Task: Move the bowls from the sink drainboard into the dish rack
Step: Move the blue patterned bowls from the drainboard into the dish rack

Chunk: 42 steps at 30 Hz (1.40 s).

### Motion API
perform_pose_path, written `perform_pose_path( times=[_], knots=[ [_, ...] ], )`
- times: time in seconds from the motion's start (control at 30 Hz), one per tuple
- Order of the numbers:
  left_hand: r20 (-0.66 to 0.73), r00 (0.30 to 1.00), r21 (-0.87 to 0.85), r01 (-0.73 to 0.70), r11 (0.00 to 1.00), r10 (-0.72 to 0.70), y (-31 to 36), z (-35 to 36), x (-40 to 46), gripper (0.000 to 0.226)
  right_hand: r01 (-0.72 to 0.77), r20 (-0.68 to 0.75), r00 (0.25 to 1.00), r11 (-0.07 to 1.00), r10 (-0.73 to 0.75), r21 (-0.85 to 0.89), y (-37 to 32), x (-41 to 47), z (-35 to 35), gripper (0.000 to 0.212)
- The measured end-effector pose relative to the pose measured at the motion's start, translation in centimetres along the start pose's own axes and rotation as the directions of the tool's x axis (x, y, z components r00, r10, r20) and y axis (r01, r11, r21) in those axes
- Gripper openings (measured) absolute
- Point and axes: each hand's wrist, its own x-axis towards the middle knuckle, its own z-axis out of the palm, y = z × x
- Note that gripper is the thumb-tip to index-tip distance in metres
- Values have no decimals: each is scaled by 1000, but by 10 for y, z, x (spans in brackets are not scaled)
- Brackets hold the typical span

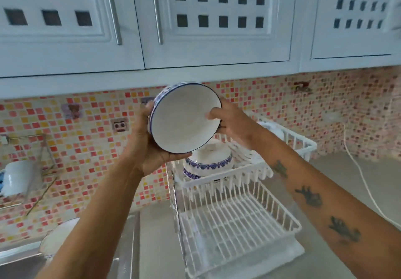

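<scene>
While my left hand point(149, 146) and right hand point(230, 124) grip the tilted bowl point(184, 120), it hides part of the stacked bowls point(208, 161) in the dish rack point(238, 220).

bowl point(184, 122): glossy glazed ceramic | dish rack point(238, 220): white coated wire | backsplash point(86, 144): shiny mosaic tile | drainboard point(19, 255): brushed metal

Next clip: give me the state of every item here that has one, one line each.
Held bowl: in the air, tilted on edge, held by both hands.
Left hand: grip under the bowl's lower rim.
Right hand: grip on the bowl's right rim.
Racked bowls: upside down, stacked on the upper tier.
Dish rack: lower tier empty.
Drainboard bowl: not yet moved.
Cabinet doors: closed.
</scene>
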Motion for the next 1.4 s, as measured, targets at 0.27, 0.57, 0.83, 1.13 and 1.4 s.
perform_pose_path(
  times=[0.27, 0.57, 0.83, 1.13, 1.4],
  knots=[
    [-68, 907, 623, -286, 728, 415, -21, 46, 27, 87, -156, -71, 981, 954, 180, 255, 37, 15, -54, 68],
    [-95, 865, 871, -168, 462, 493, -58, 46, 50, 89, -255, -115, 957, 962, 266, 101, 65, 29, -34, 54],
    [-135, 883, 914, -65, 401, 450, -79, 39, 62, 89, -265, -92, 959, 963, 270, 55, 100, 38, -37, 89],
    [-215, 906, 872, 10, 489, 365, -85, 31, 68, 96, -312, -14, 950, 949, 312, -44, 100, 39, -34, 58],
    [-230, 917, 880, 52, 472, 327, -88, 28, 68, 95, -365, 49, 928, 928, 369, -73, 106, 40, -36, 29]
  ],
)
